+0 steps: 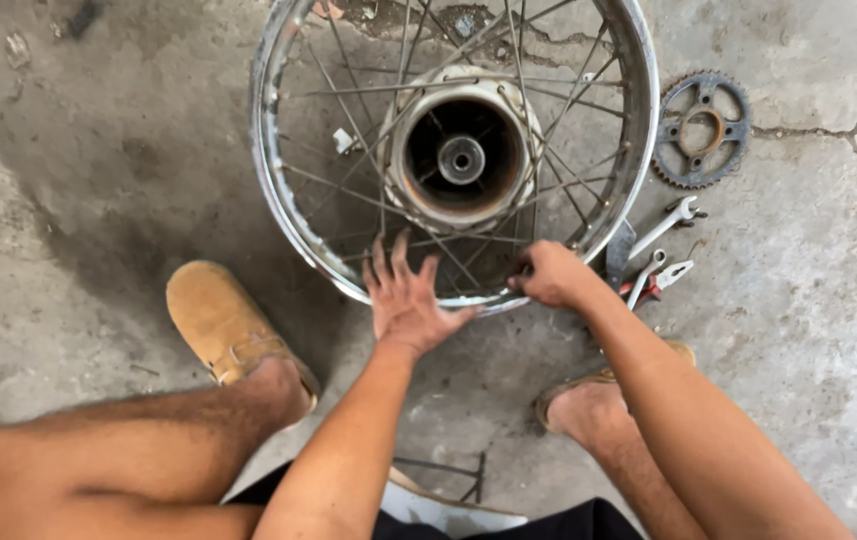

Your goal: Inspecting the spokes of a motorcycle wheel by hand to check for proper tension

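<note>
A grey concrete floor (98,150) carries everything here. It is stained dark on the left and cracked near the top and the right edge. A spoked wheel (455,150) with a chrome rim lies flat on it, hub facing up. Just right of the wheel lies a rusty toothed sprocket (702,129). Below the sprocket, a few wrenches (660,255) lie close together beside the rim. Two tan shoes (228,325) stand on the floor near the wheel.

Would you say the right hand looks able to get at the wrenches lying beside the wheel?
Probably yes: the right hand rests on the rim, the wrenches lie on open floor just beyond it, nothing between.
</note>
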